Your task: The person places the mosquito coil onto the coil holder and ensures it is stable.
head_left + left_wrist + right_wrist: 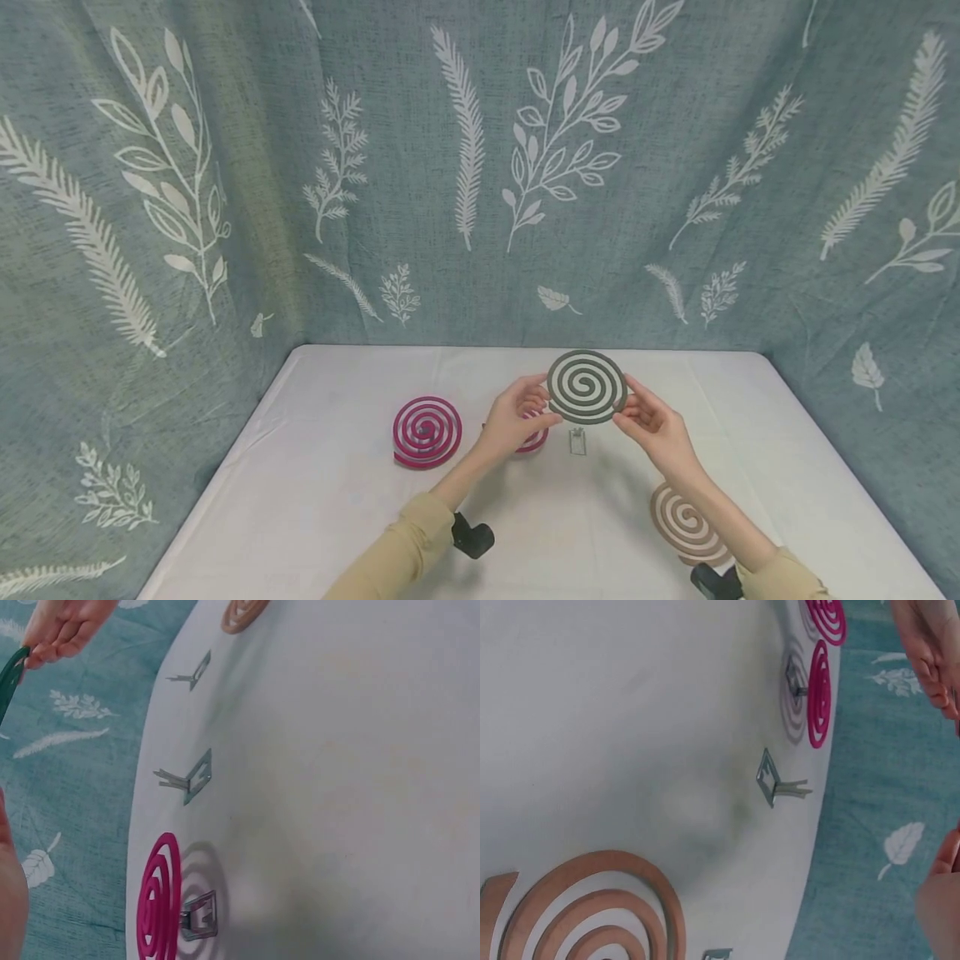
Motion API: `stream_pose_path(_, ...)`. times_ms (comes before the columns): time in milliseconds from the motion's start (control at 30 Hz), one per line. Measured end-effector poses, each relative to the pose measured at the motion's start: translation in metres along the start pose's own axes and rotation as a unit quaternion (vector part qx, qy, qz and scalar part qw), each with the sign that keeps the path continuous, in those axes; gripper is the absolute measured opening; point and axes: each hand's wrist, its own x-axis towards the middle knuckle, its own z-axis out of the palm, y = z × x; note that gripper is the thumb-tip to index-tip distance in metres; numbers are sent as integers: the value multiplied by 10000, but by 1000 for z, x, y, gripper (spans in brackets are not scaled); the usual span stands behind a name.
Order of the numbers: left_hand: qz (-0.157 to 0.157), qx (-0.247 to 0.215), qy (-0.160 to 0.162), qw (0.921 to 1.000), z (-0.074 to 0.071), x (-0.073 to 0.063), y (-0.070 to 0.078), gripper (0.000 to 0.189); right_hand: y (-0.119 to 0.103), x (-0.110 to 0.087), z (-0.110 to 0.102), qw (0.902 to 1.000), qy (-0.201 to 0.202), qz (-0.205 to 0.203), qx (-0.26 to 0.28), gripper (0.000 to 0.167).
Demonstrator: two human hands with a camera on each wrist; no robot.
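Observation:
A dark green mosquito coil (pixel 585 384) is held up above the far part of the table. My left hand (pixel 516 419) pinches its left edge and my right hand (pixel 660 429) pinches the right edge, thumbs below. Just beneath the coil stands a small metal coil stand (pixel 577 443) with upright prongs. Behind my left hand, a pink coil (pixel 537 442) is partly hidden; the left wrist view shows this pink coil (pixel 174 881) raised on its stand. Farther left is another pink coil (pixel 427 433). A brown coil (pixel 686 518) lies under my right forearm.
White cloth covers the table (pixel 315 500), and a blue-green curtain (pixel 495 300) with white leaf prints hangs behind it. Another metal stand (pixel 199 671) appears toward the brown coil's side in the left wrist view. Dark wrist-camera mounts (pixel 472 537) project from the sleeves.

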Motion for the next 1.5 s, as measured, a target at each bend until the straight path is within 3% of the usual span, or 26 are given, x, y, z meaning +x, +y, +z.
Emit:
stream_pose_path(167, 90, 23, 146, 9998, 9, -3, -5, 58, 4, 0, -1, 9998, 84, 177, -26, 63)
stream_pose_path(333, -65, -62, 154, 9998, 17, -6, -9, 59, 10, -1, -1, 9994, 150, 227, -217, 61)
stream_pose_path(533, -299, 265, 117, 9991, 26, -9, -15, 59, 20, -1, -1, 9989, 185, 189, -393, 59)
stream_pose_path(700, -214, 426, 63, 9988, 33, -10, -19, 59, 28, 1, 0, 9981, 196, 313, -488, 57)
stream_pose_path(1200, -671, 743, -45, 9950, 49, -16, -33, 62, 47, 0, 2, 9902, -65, 1155, -786, 61)
stream_pose_path(1500, -645, 812, -62, 9946, 60, -22, -40, 62, 63, -2, 1, 9910, -205, 1163, -636, 61)
